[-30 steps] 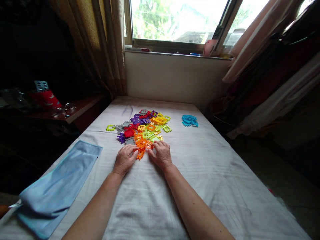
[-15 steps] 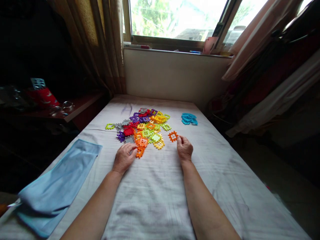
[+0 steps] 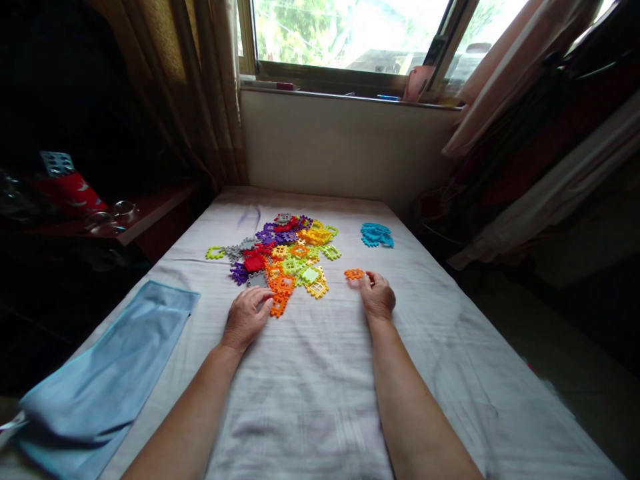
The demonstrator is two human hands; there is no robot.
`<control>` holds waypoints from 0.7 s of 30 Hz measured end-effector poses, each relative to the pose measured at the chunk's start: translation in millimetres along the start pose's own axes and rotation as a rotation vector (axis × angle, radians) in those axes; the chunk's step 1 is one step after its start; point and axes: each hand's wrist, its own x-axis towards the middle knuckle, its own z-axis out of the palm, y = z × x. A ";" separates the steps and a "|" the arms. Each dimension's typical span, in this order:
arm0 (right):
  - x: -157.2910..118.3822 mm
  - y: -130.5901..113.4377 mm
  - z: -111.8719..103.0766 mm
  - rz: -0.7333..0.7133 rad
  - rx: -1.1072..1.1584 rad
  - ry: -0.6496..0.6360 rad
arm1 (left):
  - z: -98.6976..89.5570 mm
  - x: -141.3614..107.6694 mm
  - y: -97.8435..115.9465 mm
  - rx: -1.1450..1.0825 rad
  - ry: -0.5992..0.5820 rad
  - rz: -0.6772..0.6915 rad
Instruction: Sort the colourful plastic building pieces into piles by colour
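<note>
A mixed pile of notched plastic tiles [image 3: 290, 260] in red, purple, grey, yellow, green and orange lies on the pale sheet. At its near edge my left hand [image 3: 247, 316] rests with fingers slightly curled and apart, beside orange tiles [image 3: 279, 305]. To the right of the pile, my right hand [image 3: 377, 295] pinches one orange tile [image 3: 354, 274] at its right edge, and the tile now looks tilted nearly flat. Farther back on the right sits a small heap of blue tiles [image 3: 377, 235].
A folded light blue cloth [image 3: 115, 373] lies on the left of the sheet-covered surface [image 3: 310, 400]. Beyond the left edge, glasses [image 3: 113, 215] and a red container [image 3: 75, 193] stand on a dark red table [image 3: 160, 200]. Clothes hang at the right.
My right hand has moved slightly to the right with the orange tile, which has tipped from facing the camera to nearly flat. My left hand has stayed beside the pile.
</note>
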 end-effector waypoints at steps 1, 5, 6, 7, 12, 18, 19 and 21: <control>0.3 0.4 0.2 -0.021 -0.001 0.015 | -0.1 0.1 -0.1 -0.002 -0.002 0.001; -3.7 -5.0 1.8 -0.081 0.014 0.046 | 0.2 0.5 -0.2 -0.003 -0.015 0.007; -7.2 -9.2 2.5 -0.114 0.028 0.037 | 0.3 0.5 0.0 -0.002 -0.018 0.008; -12.1 -14.8 3.5 -0.164 0.046 0.022 | 0.5 0.6 0.3 0.001 -0.020 0.009; -53.7 -55.8 11.2 -0.558 0.104 -0.180 | -0.2 0.8 2.5 0.039 0.004 0.016; -94.7 -89.2 17.9 -0.811 0.029 -0.394 | -3.0 -1.3 3.0 0.201 0.087 -0.052; -97.6 -91.2 18.1 -0.839 0.007 -0.415 | -2.9 -1.8 2.7 0.215 0.089 -0.058; -100.9 -93.7 17.8 -0.878 -0.036 -0.441 | -2.3 -2.4 2.0 0.222 0.086 -0.055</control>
